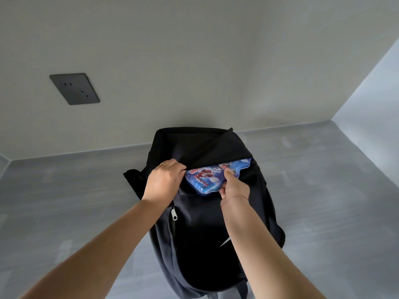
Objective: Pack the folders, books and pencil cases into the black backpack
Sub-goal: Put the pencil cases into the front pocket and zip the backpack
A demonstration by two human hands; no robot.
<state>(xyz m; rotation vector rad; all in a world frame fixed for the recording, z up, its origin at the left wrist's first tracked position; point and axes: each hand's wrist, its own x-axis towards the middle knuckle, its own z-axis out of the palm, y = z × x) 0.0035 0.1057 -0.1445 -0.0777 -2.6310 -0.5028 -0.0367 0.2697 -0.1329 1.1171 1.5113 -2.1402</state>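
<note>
The black backpack point(200, 234) lies on the grey table, its top toward the wall and its upper opening unzipped. A blue pencil case point(207, 178) with a red and white cartoon print sticks halfway out of that opening, its far end hidden under the black flap. My right hand point(233, 186) grips the case's near right edge, thumb on top. My left hand point(164, 180) clutches the backpack's fabric at the left rim of the opening, holding it apart. No folders or books are visible.
The grey table point(323, 190) runs to a pale wall at the back and another wall on the right. A dark wall socket point(74, 88) sits on the back wall at upper left. A silver zipper pull point(174, 214) hangs on the backpack's left side.
</note>
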